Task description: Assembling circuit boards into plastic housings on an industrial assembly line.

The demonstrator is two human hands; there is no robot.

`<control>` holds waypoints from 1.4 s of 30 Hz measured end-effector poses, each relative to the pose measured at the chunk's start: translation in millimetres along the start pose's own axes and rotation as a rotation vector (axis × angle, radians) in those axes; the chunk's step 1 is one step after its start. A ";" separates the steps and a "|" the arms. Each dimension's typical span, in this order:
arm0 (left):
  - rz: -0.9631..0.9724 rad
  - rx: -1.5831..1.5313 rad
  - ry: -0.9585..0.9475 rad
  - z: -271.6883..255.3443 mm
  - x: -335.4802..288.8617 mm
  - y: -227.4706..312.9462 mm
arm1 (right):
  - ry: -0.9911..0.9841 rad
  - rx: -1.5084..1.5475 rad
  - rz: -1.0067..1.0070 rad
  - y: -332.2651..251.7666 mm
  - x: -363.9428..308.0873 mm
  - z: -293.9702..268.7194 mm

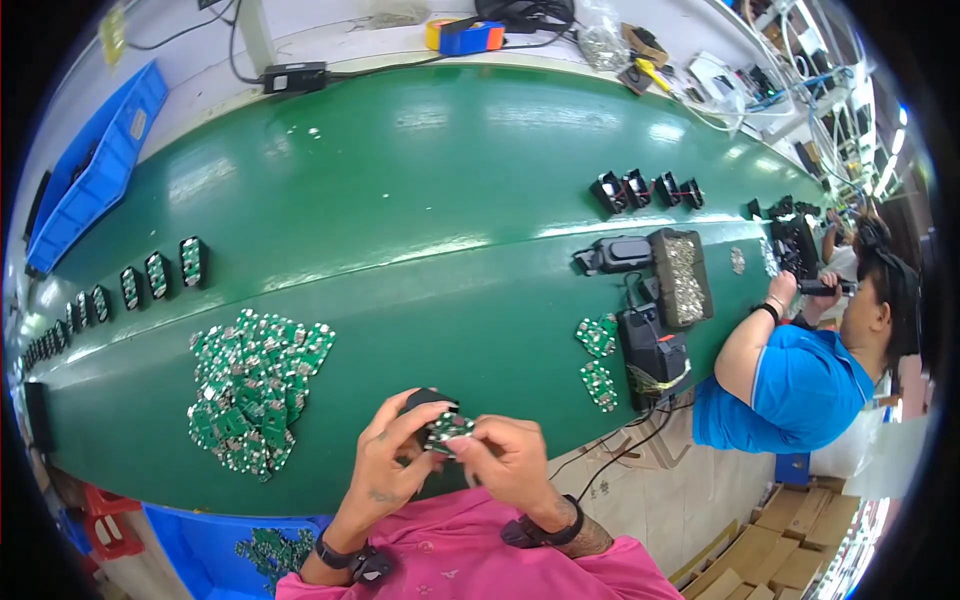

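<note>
At the near edge of the green table, my left hand (385,455) is closed around a black plastic housing (428,397). A small green circuit board (450,430) lies against the housing's near side, tilted. My right hand (512,452) pinches this board between thumb and fingers. The fingers partly hide both parts, so I cannot tell whether the board sits inside the housing. To the left of my hands lies a heap of green circuit boards (250,390). Two smaller stacks of boards (598,385) lie on the right.
Black housings holding boards (192,262) run in a row at left. More black housings (637,190) stand at far right, beyond a box of small metal parts (683,285) and a black device (652,350). Blue bins (100,180) flank the table. A co-worker (800,385) sits at right.
</note>
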State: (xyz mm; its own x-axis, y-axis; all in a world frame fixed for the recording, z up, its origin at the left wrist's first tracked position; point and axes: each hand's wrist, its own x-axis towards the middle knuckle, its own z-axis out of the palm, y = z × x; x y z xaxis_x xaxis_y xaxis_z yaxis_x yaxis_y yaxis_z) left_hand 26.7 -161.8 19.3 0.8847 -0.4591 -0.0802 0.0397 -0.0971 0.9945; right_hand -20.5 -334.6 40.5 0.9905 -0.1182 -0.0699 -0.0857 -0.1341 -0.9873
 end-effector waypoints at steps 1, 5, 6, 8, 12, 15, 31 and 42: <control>-0.007 0.010 0.022 -1.7 0.8 -3.4 | -0.022 0.012 -0.002 -4.3 1.6 -2.2; 0.097 -0.051 0.024 6.6 3.7 1.5 | -0.184 -0.115 -0.119 -10.0 0.7 -20.0; 0.180 -0.042 0.031 10.0 6.0 -4.4 | -0.210 -0.126 -0.110 -12.0 0.1 -18.9; 0.279 -0.003 0.076 13.7 6.8 -5.3 | -0.207 -0.143 -0.103 -20.2 1.1 -15.8; 0.376 0.174 0.101 14.9 6.2 -9.3 | -0.216 -0.223 -0.078 -21.9 -2.1 -12.8; 0.384 0.214 0.227 21.2 5.4 -2.7 | -0.148 -0.206 -0.078 -24.3 0.9 -8.4; -0.029 -0.239 0.151 23.0 4.2 -2.7 | 0.090 -0.475 -0.117 -6.8 7.5 4.9; -0.037 -0.102 0.188 23.0 7.6 1.3 | 0.024 -0.329 -0.198 7.6 16.6 14.4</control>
State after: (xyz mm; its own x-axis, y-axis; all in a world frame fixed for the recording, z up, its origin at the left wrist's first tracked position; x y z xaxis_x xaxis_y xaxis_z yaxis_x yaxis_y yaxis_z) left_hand 22.7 -185.8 18.4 0.9524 -0.2836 -0.1118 0.1116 -0.0168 0.9936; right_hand -3.1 -323.4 29.7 0.9889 -0.0809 0.1245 0.0730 -0.4651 -0.8823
